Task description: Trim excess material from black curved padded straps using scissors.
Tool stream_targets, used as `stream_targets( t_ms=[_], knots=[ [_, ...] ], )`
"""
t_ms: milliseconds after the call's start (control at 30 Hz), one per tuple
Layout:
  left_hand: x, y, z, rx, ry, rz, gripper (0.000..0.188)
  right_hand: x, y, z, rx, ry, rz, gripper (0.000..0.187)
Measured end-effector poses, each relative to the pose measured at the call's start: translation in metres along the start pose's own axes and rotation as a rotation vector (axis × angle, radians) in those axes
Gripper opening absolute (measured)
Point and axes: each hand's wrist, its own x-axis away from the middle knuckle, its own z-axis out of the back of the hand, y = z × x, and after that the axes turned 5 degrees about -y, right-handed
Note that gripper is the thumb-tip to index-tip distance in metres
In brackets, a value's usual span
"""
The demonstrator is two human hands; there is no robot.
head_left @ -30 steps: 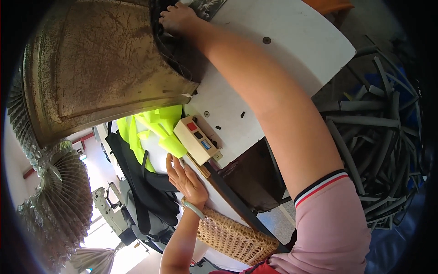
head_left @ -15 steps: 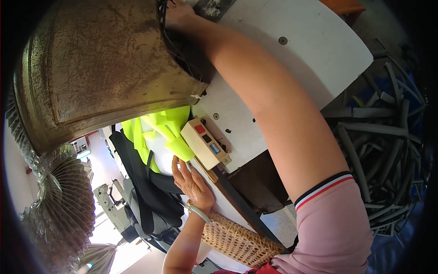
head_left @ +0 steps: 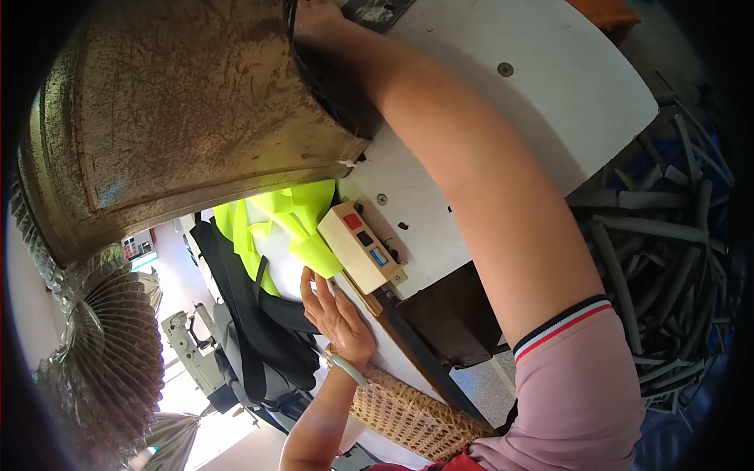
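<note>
Two hands at work, well apart. Left hand (head_left: 334, 318) flat, fingers together and outstretched, gripping nothing, resting on the white table edge (head_left: 393, 353) with fingertips touching the lower tip of the yellow fabric (head_left: 294, 220). Right hand (head_left: 314, 16) far up at the top rim, reaching behind the edge of the big rusty metal hood (head_left: 181, 118); fingers hidden there, so grip impossible to tell. Yellow fabric squeezed in the narrow gap under the hood's lower edge, just beside the beige switch box (head_left: 360, 245). Little free room there: hood above, box to the right, black straps (head_left: 259, 330) below left. Wicker basket (head_left: 412, 420) just beside the left wrist. Grey tubes (head_left: 660, 243) heaped beyond the table's right edge.
</note>
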Motion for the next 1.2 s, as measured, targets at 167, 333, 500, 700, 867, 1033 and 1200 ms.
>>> stream_targets(
  t_ms=[167, 333, 500, 700, 867, 1033, 1200],
  knots=[
    [0.001, -0.006, 0.013, -0.032, 0.008, 0.053, 0.047, -0.018, -0.025, -0.002, -0.320, -0.060, -0.074, 0.036],
    [0.000, 0.000, 0.005, 0.004, 0.010, 0.008, 0.047, -0.018, -0.006, -0.025, -0.356, 0.282, -0.133, 0.039],
    [-0.001, -0.006, 0.011, -0.027, 0.008, 0.028, 0.047, -0.013, -0.022, -0.011, -0.117, 0.046, -0.039, 0.040],
    [-0.001, -0.001, 0.008, -0.008, 0.005, 0.018, 0.047, -0.021, -0.015, -0.012, -0.073, 0.085, -0.046, 0.041],
    [0.002, -0.005, 0.008, -0.010, 0.012, 0.029, 0.047, -0.021, -0.020, -0.008, -0.047, 0.098, -0.038, 0.039],
    [0.002, -0.005, 0.004, -0.004, 0.024, 0.006, 0.047, 0.002, -0.004, 0.007, 0.040, 0.073, -0.046, 0.036],
    [0.000, -0.001, 0.006, 0.015, 0.033, 0.000, 0.046, 0.031, -0.004, 0.039, 0.170, -0.010, 0.054, 0.030]
  ],
)
